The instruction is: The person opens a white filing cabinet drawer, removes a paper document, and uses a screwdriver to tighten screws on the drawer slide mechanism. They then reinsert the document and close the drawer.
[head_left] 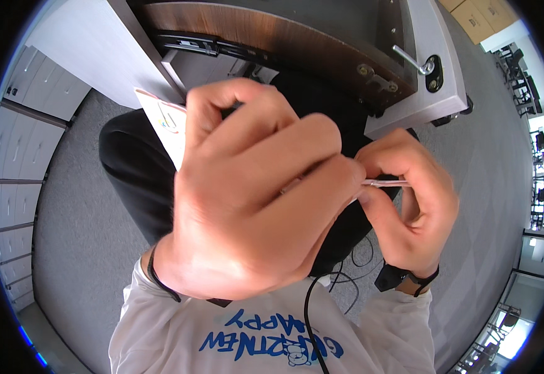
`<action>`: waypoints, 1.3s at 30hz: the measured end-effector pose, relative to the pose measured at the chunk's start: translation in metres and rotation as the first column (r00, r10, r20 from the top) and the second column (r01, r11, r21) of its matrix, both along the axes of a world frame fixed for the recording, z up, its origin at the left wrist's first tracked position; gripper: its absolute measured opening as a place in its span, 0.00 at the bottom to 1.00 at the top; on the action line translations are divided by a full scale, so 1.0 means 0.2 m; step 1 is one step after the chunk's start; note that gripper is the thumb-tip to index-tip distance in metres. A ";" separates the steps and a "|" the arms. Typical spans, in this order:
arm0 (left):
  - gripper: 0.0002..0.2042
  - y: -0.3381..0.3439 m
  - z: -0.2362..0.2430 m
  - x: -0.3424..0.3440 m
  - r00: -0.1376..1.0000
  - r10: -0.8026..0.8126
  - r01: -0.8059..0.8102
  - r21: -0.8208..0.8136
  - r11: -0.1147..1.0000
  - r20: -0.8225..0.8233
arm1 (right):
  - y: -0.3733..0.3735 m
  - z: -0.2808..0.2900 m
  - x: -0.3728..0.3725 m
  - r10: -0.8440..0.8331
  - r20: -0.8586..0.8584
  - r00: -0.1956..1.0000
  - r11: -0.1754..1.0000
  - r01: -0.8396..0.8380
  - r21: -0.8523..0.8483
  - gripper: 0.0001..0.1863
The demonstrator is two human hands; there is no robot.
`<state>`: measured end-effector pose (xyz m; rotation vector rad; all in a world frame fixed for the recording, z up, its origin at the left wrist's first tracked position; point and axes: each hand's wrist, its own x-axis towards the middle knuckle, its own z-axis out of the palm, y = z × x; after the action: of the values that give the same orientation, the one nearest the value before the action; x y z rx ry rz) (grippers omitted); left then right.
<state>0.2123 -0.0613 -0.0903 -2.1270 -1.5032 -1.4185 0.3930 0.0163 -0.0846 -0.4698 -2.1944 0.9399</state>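
Observation:
My left hand (253, 193) fills the middle of the view, close up, with its fingers curled inward. A white card or packet (162, 123) with a small printed picture sticks out behind its far left side, apparently in its grip; the rest is hidden by the hand. My right hand (418, 199), just to the right, pinches a thin pale strip (387, 183) between thumb and index finger. That strip runs toward the left fingertips, which meet the right ones. I cannot tell whether strip and card are one piece.
Beyond my hands stands furniture with a dark wood panel (284, 38), a black drawer slide (191, 43) and a pale panel (431, 68) with a metal lever (412, 60). Black cable (309, 311) crosses my shirt. Drawer cabinets (26, 137) line the left; cardboard boxes (481, 19) sit far right.

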 end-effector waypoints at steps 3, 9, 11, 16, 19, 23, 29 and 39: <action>0.11 -0.01 0.01 0.02 1.000 0.025 -0.025 -0.006 1.000 -0.004 | 0.00 0.03 0.01 -0.009 0.029 1.000 1.000 0.009 -0.002 0.10; 0.11 -0.04 0.09 0.00 0.999 0.035 -0.034 -0.021 0.999 0.015 | -0.06 0.05 -0.04 -0.047 -0.009 0.999 0.996 0.047 -0.081 0.07; 0.11 -0.06 0.15 -0.01 0.999 0.040 -0.040 -0.030 0.999 -0.001 | -0.09 0.04 -0.04 -0.083 -0.253 0.964 0.965 0.015 -0.261 0.11; 0.07 -0.09 0.30 -0.13 0.999 0.038 -0.039 0.047 0.998 0.034 | -0.09 -0.03 0.04 -0.063 -0.164 0.984 0.952 0.010 -0.306 0.21; 0.07 -0.05 0.34 -0.19 0.999 -0.008 0.001 0.151 0.989 0.040 | -0.09 -0.10 0.13 -0.100 0.145 0.984 0.971 0.129 -0.202 0.14; 0.11 0.04 0.32 -0.20 0.996 0.036 -0.062 0.343 0.937 0.082 | -0.08 -0.09 0.29 -0.377 0.016 0.926 0.925 0.376 0.056 0.09; 0.24 -0.11 0.26 -0.38 0.943 0.312 -0.332 0.324 0.886 0.113 | 0.22 0.40 0.48 -0.598 -0.268 0.756 0.698 0.655 0.290 0.21; 0.24 -0.25 0.08 -0.41 0.934 0.103 -0.174 0.183 0.968 0.341 | 0.73 0.94 -0.03 -0.408 0.540 0.736 0.913 0.310 0.267 0.29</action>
<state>0.1307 -0.1119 -0.0735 -1.6856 -1.4939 -1.8572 0.3860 0.1616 0.1025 -1.1958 -2.5500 0.4209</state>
